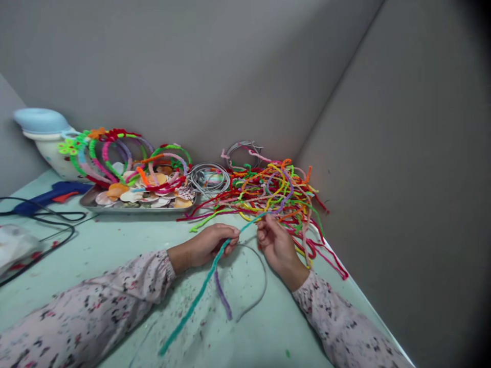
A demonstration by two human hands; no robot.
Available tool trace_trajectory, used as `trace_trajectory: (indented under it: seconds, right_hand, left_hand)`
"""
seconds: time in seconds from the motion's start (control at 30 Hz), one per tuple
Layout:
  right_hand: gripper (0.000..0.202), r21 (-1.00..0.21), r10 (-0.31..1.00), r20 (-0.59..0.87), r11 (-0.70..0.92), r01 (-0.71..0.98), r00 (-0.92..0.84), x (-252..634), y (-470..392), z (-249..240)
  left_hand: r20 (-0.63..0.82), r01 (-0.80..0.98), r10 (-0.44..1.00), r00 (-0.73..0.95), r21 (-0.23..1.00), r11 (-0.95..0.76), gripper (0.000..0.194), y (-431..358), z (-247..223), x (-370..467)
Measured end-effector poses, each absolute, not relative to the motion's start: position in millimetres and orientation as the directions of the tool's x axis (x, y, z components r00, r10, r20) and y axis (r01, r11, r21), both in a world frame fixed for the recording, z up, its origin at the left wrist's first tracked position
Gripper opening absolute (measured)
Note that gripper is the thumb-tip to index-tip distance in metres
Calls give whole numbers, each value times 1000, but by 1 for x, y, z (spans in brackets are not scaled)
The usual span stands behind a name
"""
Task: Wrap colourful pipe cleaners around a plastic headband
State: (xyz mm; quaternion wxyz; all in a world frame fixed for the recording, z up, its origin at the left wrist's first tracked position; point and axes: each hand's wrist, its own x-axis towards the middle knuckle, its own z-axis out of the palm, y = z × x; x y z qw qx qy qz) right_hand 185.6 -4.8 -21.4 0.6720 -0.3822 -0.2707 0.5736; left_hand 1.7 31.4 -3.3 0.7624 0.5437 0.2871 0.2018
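A long teal pipe cleaner [203,290] slants across the table from lower left up to my right hand. My left hand [218,243] pinches it near its middle. My right hand [274,240] is closed on its upper end, fingertips pressed together. From below my left hand hangs a short purple pipe cleaner [223,296]. A thin grey wire [264,278] curves down between my hands; its upper end reaches my left fingers. Just beyond my right hand lies a tangled pile of coloured pipe cleaners [257,186].
A metal tray [141,208] holds shells and fuzzy coloured hoops. Left of it lie a blue glue gun [49,197] with a black cable and a white bag [17,248]. A blue-lidded container [46,122] leans behind. Coiled wire [209,179] sits beyond my hands. Walls stand behind and right.
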Motion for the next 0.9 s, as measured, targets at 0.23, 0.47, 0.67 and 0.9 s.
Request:
trace_trajectory:
  seconds: [0.23,0.47,0.67,0.9]
  right_hand:
    - [21,-839,971,-52,84,-538,232,185,-6,-20]
    - [21,-761,953,-20,182,-623,302,200,-2,-13]
    - [29,-709,897,-79,257,-657,436,217,4,-8]
    - [23,-828,962,-91,69,-557,256,195,-2,-19]
  left_hand:
    - [-224,9,611,759,943,334,26,32,-2,4]
    - [-259,37,616,744,936,349,25,36,-9,6]
    - [-236,15,642,729,944,331,25,36,-12,4]
    - [-243,-11,644,725,932,363,25,36,-9,4]
